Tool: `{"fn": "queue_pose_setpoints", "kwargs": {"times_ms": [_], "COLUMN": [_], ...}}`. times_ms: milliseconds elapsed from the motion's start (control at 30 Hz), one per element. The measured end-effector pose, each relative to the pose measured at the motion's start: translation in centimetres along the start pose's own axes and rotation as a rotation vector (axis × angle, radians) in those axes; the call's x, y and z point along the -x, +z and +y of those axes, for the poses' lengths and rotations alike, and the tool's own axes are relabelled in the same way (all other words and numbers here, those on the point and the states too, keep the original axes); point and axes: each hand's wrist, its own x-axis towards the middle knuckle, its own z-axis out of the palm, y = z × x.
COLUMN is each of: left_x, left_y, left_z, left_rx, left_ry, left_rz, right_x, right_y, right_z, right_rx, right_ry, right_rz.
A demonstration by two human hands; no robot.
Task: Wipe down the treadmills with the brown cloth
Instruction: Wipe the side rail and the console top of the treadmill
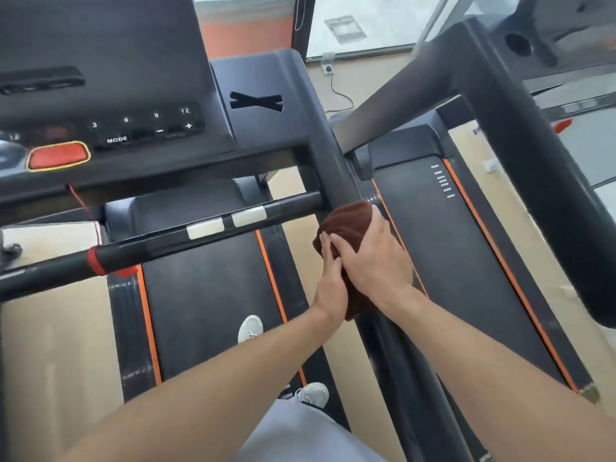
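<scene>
The brown cloth [346, 223] is wrapped over the right side handrail [328, 155] of the near treadmill, just below where the crossbar [200, 230] meets it. My right hand [373, 258] lies on top of the cloth, fingers curled round it and the rail. My left hand [330, 278] presses against the cloth's left side with fingers extended, partly under my right hand. The lower part of the cloth hangs down below my hands. The treadmill's console [110, 128] with a red stop button is at the upper left.
A second treadmill [440, 235] stands right alongside, its thick handrail [540, 168] crossing the upper right. My white shoes [250, 328] stand on the near treadmill's belt [206, 295]. A red cord hangs below the console. Beige floor shows on both sides.
</scene>
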Motion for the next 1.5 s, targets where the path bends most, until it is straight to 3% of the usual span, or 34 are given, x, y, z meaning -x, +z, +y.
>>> {"fn": "queue_pose_setpoints", "kwargs": {"times_ms": [133,267,367,467,600,667,767,833,900,1000,1100,1200,1300,1500], "left_x": [-2.5,-3.9,-2.9,-3.6,-7.9,-10.3,-12.9,-14.3,-15.5,-16.5,-16.8,-17.2,-17.6,-17.0], "left_y": [-1.1,-3.0,-3.7,-5.0,-8.2,-9.0,-8.6,-8.3,-8.3,-8.1,-8.3,-9.0,-8.9,-8.8], "left_z": [3.0,6.2,8.5,11.7,16.3,19.1,23.2,24.5,24.1,23.7,25.7,26.3,25.8,26.4], "left_rx": [-0.024,-0.351,-0.309,-0.32,-0.905,-1.16,-1.359,-1.508,-1.607,-1.638,-1.63,-1.593,-1.518,-1.142], "left_ry": [-0.016,0.086,0.266,0.594,1.041,1.022,0.921,0.88,0.849,0.937,0.993,1.031,1.009,1.019], "left_rz": [0.067,0.254,0.279,0.254,0.381,0.371,0.358,0.411,0.451,0.533,0.635,0.613,0.598,0.54], "right_x": [-4.3,-9.5,-12.6,-14.8,-17.7,-19.3,-20.1,-19.0,-16.8,-15.7,-18.1,-21.0,-23.9,-28.9], "right_y": [1.5,0.8,-0.2,-0.6,-0.5,-0.6,-0.7,-0.2,0.8,2.2,2.0,1.3,0.7,0.7], "right_z": [-2.8,-5.2,-5.3,-6.0,-7.9,-9.1,-10.8,-11.4,-11.5,-11.2,-12.4,-14.1,-15.6,-19.7], "right_rx": [0.309,0.354,0.279,0.201,0.02,-0.102,-0.213,-0.126,0.106,0.313,0.315,0.326,0.328,0.273], "right_ry": [-0.328,-0.61,-0.729,-0.698,-0.561,-0.454,-0.272,-0.2,-0.267,-0.455,-0.526,-0.596,-0.62,-0.552], "right_rz": [0.13,-0.006,-0.099,-0.15,-0.172,-0.189,-0.149,-0.099,-0.02,0.066,-0.001,-0.064,-0.107,-0.055]}}
